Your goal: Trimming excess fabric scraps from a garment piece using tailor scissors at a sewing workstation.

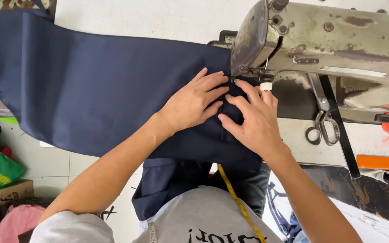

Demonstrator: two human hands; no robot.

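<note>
Navy fabric (91, 90) under both hands; needle hidden behind machine head (257, 40).

The sewing machine (334, 49) runs off right; hands hide the cloth's (91, 90) seam

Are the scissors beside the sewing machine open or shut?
Shut: the scissors lie with both finger loops close together and blades closed, beside the sewing machine.

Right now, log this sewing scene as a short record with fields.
Left hand: flat on the navy blue woven fabric, fingers spread.
Right hand: pressing the same fabric beside the needle area.
Machine: worn grey-green metal sewing machine, head above the fingertips.
Nearby: steel scissors on the machine bed; yellow measuring tape around the person's neck.
</note>
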